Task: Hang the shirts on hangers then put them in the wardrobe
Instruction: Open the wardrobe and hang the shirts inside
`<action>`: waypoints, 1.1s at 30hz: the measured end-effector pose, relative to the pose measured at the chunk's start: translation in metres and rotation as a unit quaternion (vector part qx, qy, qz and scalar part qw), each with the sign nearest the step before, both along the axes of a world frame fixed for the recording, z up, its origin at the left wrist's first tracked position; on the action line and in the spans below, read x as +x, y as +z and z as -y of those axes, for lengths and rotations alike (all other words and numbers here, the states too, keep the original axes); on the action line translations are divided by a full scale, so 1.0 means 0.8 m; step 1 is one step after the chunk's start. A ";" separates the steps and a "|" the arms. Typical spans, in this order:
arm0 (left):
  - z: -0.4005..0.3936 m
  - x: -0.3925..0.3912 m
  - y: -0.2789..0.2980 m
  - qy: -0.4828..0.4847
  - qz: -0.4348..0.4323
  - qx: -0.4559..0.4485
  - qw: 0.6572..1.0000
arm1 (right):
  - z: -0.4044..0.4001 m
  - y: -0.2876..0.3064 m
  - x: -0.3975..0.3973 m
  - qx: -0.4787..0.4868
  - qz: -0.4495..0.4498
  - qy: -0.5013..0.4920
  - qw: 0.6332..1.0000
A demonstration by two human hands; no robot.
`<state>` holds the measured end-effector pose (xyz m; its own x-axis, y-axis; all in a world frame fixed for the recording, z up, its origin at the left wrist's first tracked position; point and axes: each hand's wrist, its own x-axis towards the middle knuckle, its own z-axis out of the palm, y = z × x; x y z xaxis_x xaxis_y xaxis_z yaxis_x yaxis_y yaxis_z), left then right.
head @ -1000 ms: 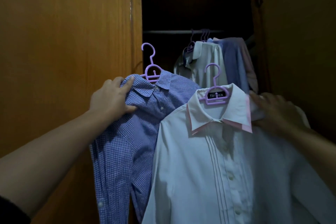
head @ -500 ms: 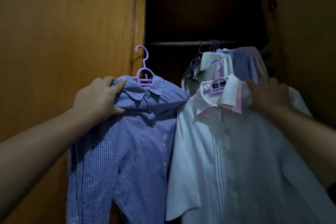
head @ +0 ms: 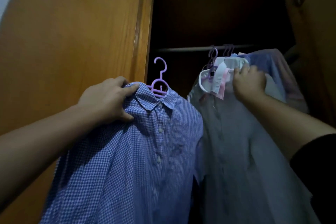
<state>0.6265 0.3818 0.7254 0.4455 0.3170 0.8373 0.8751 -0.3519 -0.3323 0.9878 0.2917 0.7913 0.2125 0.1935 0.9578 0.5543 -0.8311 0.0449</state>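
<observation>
Head view, starting at your left hand (head: pixel 107 100), centre left of the frame: its fingers and thumb curl round the shoulder of the blue checked shirt (head: pixel 138 160) beside the collar, bunching the cloth. That shirt hangs on a purple hanger (head: pixel 158 80) whose hook stands free in the air in front of the dark wardrobe opening (head: pixel 218 14), well below the rail (head: pixel 190 48) and not touching it. Your right hand (head: pixel 249 82), right of centre, has its fingers curled over the shoulder of the white shirt (head: pixel 241 147) just beside its pink-edged collar. The white shirt's own purple hanger (head: pixel 211 60) reaches up to the rail; whether its hook sits over the rail you cannot tell in the dim light. Behind your right hand, more shirts (head: pixel 269 71) hang bunched at the rail's right end. A wooden wardrobe door (head: pixel 72 42) fills the left of the frame.
</observation>
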 end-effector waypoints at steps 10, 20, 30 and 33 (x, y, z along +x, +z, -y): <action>-0.004 0.023 0.037 -0.025 0.041 -0.024 0.999 | -0.054 0.064 0.039 -0.028 0.089 -0.052 0.994; 0.003 0.048 0.082 -0.018 0.069 -0.060 0.996 | -0.098 0.132 0.076 -0.019 0.087 0.036 0.995; -0.011 0.058 0.093 -0.003 0.056 -0.084 0.995 | -0.124 0.170 0.098 -0.011 0.067 0.051 0.996; -0.009 0.059 0.097 0.004 0.050 -0.081 0.995 | -0.129 0.176 0.098 -0.027 0.065 0.047 0.996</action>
